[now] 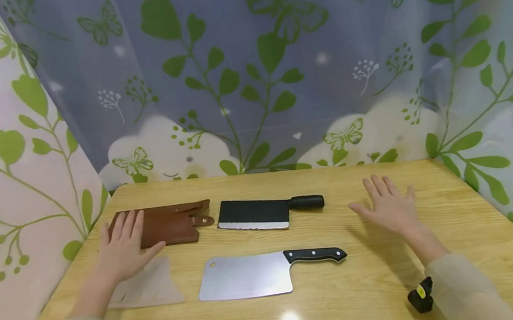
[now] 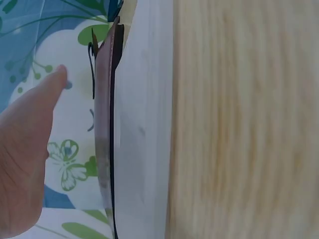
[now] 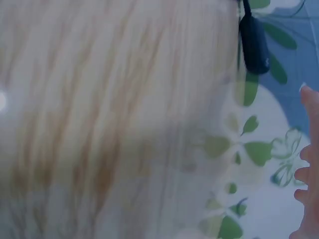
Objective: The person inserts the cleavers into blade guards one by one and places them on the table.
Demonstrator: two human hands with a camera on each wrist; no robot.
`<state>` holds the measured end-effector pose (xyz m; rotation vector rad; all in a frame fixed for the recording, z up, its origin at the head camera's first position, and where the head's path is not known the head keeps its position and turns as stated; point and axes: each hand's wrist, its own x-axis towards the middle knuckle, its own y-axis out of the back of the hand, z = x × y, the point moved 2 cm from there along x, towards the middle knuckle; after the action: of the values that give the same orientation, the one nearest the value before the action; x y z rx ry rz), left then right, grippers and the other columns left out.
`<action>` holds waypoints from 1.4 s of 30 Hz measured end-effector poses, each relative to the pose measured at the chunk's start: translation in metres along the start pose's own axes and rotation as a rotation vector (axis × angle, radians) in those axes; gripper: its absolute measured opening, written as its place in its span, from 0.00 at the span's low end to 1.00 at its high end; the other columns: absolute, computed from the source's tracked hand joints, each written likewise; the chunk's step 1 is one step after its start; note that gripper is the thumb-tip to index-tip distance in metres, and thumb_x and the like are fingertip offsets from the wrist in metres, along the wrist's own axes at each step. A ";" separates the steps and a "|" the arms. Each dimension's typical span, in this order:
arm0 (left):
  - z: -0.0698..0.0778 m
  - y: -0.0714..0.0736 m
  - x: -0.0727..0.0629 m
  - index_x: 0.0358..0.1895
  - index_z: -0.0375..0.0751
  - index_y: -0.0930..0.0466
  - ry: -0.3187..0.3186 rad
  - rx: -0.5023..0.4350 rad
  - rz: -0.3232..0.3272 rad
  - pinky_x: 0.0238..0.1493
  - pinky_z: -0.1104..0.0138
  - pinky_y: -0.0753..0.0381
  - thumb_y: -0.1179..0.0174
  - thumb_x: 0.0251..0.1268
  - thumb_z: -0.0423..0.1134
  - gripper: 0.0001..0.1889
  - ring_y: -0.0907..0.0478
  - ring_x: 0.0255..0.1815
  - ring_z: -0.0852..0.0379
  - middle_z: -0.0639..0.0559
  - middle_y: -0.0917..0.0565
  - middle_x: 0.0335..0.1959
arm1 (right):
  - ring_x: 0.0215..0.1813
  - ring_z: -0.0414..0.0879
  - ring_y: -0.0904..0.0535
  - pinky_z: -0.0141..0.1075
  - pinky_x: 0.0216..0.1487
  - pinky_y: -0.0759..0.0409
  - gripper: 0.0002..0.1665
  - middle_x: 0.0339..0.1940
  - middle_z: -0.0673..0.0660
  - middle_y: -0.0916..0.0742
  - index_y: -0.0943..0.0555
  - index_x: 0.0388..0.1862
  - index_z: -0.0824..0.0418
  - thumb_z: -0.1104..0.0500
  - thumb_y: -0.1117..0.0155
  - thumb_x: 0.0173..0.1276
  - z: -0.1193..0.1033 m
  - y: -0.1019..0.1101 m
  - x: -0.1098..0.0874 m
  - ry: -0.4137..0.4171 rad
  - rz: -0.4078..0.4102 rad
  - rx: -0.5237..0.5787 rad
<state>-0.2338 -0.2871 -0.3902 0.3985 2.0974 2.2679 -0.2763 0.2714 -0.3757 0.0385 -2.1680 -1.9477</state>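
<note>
My left hand (image 1: 125, 251) has its fingers spread and straight, holding nothing; it overlaps a brown leather sheath (image 1: 165, 225) with a snap strap in the head view. Just below that hand lies a whitish translucent sleeve (image 1: 154, 285). My right hand (image 1: 391, 208) is spread out over the right side of the table, holding nothing. Between the hands lie two cleavers. The farther one, a black-bladed cleaver (image 1: 254, 214), has a round black handle (image 3: 255, 47) pointing right. Nearer is a silver cleaver (image 1: 246, 277) with a riveted black handle, a hole in its blade corner.
The wooden table (image 1: 335, 302) reflects a bright light near its front edge. A curtain (image 1: 241, 94) printed with leaves and butterflies hangs behind the table and along both sides. Small black wrist cameras (image 1: 420, 296) are strapped at the sleeves.
</note>
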 end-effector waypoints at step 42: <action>-0.016 -0.011 -0.056 0.59 0.30 0.30 -0.217 -0.002 -0.120 0.53 0.40 0.38 0.42 0.31 0.78 0.58 0.30 0.54 0.36 0.37 0.26 0.53 | 0.42 0.44 0.23 0.39 0.43 0.23 0.24 0.41 0.53 0.20 0.23 0.54 0.59 0.55 0.32 0.58 -0.128 -0.027 -0.028 0.719 -0.159 0.019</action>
<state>-0.1850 -0.3121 -0.4113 0.4809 1.9577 2.0589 -0.2285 0.1477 -0.3951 0.8014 -1.7262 -1.6259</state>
